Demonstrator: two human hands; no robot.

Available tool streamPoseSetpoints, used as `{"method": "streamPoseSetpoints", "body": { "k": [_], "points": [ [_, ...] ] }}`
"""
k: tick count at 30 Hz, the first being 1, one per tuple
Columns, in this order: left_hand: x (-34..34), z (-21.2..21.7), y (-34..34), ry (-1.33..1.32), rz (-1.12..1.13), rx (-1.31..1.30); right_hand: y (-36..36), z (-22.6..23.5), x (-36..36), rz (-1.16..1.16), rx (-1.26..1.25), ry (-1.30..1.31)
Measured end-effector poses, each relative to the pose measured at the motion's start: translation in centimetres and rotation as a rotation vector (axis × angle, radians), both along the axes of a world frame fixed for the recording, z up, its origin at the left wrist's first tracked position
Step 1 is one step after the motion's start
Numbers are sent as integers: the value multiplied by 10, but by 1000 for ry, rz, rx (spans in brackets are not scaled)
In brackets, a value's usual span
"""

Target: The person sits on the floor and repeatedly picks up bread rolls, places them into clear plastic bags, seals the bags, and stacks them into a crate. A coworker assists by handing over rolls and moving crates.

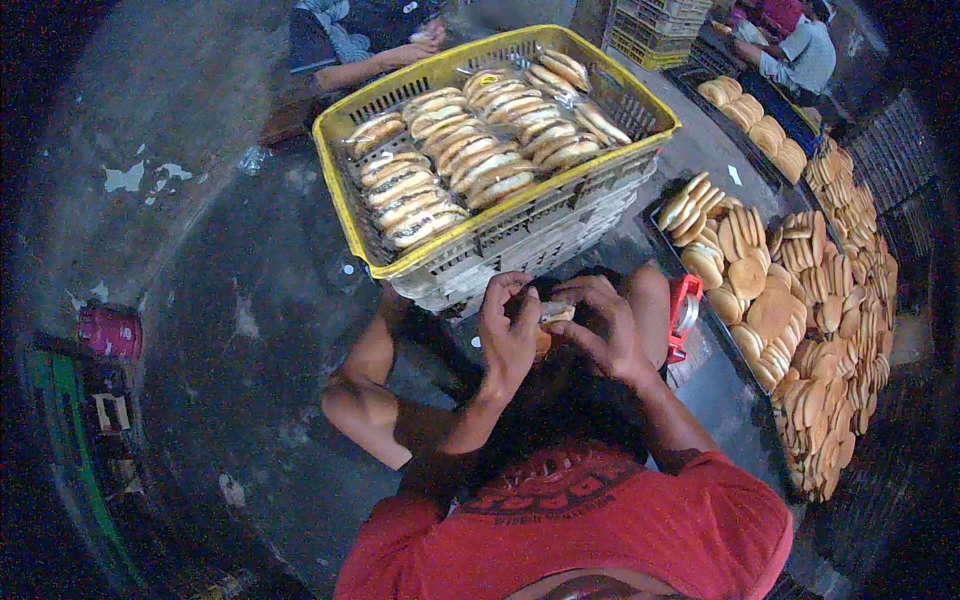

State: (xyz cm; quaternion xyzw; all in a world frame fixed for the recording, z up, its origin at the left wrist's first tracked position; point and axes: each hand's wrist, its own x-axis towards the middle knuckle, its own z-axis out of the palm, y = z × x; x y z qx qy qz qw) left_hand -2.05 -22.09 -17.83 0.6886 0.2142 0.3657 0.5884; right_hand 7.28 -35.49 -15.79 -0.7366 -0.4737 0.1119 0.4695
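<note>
Between my legs, just in front of the yellow-rimmed crate, both hands are close together around a bread bun [556,314]. It is mostly covered by my fingers, and a pale edge that may be its wrapper shows at the top. My left hand [508,338] holds its left side, with fingers bent and thumb raised. Curled over its right side is my right hand [606,332]. A red tape dispenser [682,322] with a round roll stands just right of my right hand, by my knee.
The yellow crate [480,238], on a stack of crates, holds rows of wrapped buns [470,150]. At right, a dark tray [745,345] and a large heap [830,340] carry unwrapped buns. Another person's arm [370,68] is behind the crate; one more person [800,55] sits far right.
</note>
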Motion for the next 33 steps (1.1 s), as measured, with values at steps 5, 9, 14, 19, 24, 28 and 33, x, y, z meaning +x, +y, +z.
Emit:
{"method": "streamPoseSetpoints", "body": {
  "k": [5, 9, 14, 19, 24, 28, 33],
  "points": [
    [-11, 11, 11, -30, 125, 36, 25, 11, -2, -77, 174, -92],
    [-23, 28, 21, -24, 91, 79, 39, 7, 6, 150, 149, -201],
    [-28, 56, 64, -225, -107, 193, 59, 5, 14, -116, 387, 376],
    [-13, 86, 109, -7, -412, 1481, 131, 24, 54, -241, 226, 352],
    [57, 110, 228, -43, 60, 635, 189, 16, 116, -496, -315, -404],
    [95, 77, 328, 657, 45, 951, 191, 3, 119, -479, -257, -435],
    [146, 7, 376, 1150, -25, 1086, 189, 7, 116, -477, -140, -401]
  ]
}}
